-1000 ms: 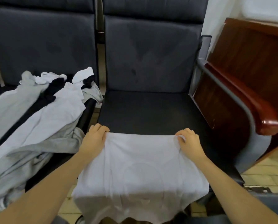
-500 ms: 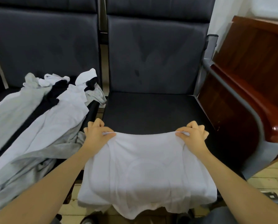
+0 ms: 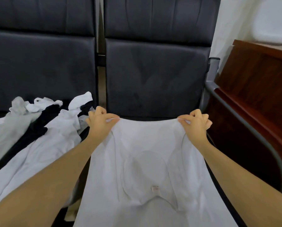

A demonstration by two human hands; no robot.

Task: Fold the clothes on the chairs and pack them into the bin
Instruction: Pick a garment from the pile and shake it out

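A white T-shirt [image 3: 146,169] hangs stretched in front of me over the right dark chair [image 3: 155,74]. Its folded top edge is pulled taut between my hands, and its neck label shows low down. My left hand [image 3: 100,122] pinches the left end of that edge. My right hand [image 3: 195,124] pinches the right end. A heap of white, grey and black clothes [image 3: 32,133] lies on the left chair [image 3: 40,66]. No bin is in view.
A grey metal armrest [image 3: 245,128] runs along the right chair's side. Past it stands dark red-brown wooden furniture [image 3: 261,89] against a white wall. A narrow gap separates the two chair backs.
Both hands have gone from lying on the shirt's far edge on the seat to pinching it and lifting it up and away; the shirt now hangs stretched out longer.
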